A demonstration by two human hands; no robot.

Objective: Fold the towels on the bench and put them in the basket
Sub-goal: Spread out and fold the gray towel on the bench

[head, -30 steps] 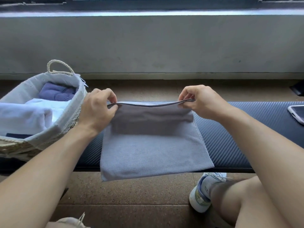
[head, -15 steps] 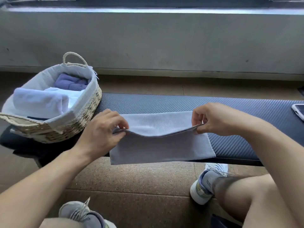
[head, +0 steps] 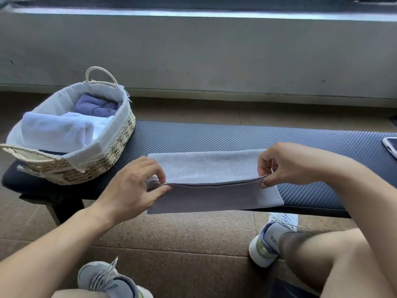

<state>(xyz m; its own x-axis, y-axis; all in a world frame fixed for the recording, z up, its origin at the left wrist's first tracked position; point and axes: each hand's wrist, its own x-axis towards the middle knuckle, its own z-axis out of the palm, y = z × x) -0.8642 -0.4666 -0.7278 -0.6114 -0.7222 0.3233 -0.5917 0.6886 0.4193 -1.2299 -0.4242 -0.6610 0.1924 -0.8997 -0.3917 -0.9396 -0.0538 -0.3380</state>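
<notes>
A dark padded bench (head: 214, 137) with a ribbed, woven-looking cover is stretching across the view, standing on a brown speckled floor (head: 182, 237). Beyond the hands, a grey concrete wall (head: 214, 57) is rising to a bright ledge along the top. A phone (head: 391, 146) is lying on the bench, well off to the outer side of the right hand, cut by the frame edge. Two sneakers are showing below: one (head: 270, 239) under the right forearm, one (head: 107, 280) near the left elbow.

The grey towel (head: 214, 168) is lying on the bench between the two hands, doubled over, its lower layer hanging a little past the near edge. The left hand (head: 131, 188) is pinching the top layer's near left corner between thumb and fingers; the right hand (head: 285, 164) is pinching the near right corner the same way, the edge being held taut between them.

The woven basket (head: 111, 151), lined in white cloth, is sitting on the bench end beyond and outward of the left hand, holding a rolled white towel (head: 55, 132) and a folded blue towel (head: 94, 106).

Compared with a second ago, the hands are sitting lower and nearer the body, and the towel is looking folded in half rather than hanging full length.
</notes>
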